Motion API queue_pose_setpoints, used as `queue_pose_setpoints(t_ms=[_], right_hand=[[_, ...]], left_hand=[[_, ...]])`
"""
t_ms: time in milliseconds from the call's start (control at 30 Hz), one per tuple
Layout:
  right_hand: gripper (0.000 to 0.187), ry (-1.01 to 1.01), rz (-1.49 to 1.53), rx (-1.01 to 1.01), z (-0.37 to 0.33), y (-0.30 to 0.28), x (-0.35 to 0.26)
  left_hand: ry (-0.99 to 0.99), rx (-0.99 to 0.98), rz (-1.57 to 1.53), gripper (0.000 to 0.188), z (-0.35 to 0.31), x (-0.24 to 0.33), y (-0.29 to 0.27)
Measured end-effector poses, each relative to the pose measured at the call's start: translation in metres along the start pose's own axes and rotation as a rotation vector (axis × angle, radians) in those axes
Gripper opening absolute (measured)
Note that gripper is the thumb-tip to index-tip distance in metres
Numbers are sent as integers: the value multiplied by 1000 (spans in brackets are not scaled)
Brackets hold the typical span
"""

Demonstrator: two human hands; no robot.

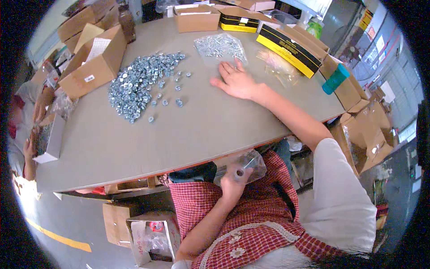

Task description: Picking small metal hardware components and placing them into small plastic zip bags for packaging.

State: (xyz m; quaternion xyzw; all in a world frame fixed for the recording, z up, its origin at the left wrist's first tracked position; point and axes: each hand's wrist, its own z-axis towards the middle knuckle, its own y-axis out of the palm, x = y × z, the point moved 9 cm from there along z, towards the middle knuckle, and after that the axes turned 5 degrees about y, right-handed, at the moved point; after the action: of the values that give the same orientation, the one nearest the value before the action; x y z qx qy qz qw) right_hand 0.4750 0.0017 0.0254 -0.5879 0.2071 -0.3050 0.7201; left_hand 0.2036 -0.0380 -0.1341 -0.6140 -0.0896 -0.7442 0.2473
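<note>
**One hand flat on the surface, the other at its edge with a bag**

The right hand (236, 81) lies released, palm down, arm stretched across the grey surface (201, 130), just below a clear bag of screws (220, 45). The left hand (234, 179) sits below the near edge, clenched around a small clear bag (251, 163). The pile of nuts (139, 83) spreads left; bare room lies between it and the near edge.
</note>
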Motion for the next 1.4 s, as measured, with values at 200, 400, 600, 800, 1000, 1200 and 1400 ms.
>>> queue_pose_setpoints(t_ms=[200,400,600,800,1000,1200,1400], right_hand=[[77,-166,117,75,-64,-19,-25],[60,62,850,162,-68,-19,37],[51,169,880,120,-45,-11,65],[46,45,501,103,-56,-21,37],[49,171,855,78,-72,-29,47],[55,59,729,-48,-73,-26,4],[45,-529,171,330,-211,-46,-92]], left_hand=[[75,20,-19,32,-3,-2,7],[8,12,-61,34,-4,-8,4],[51,36,-118,35,-2,-8,5],[48,44,-6,37,-1,-9,0],[58,42,-46,36,-8,6,0],[-73,-139,-70,42,-10,3,5],[25,-260,-88,33,-10,18,11]])
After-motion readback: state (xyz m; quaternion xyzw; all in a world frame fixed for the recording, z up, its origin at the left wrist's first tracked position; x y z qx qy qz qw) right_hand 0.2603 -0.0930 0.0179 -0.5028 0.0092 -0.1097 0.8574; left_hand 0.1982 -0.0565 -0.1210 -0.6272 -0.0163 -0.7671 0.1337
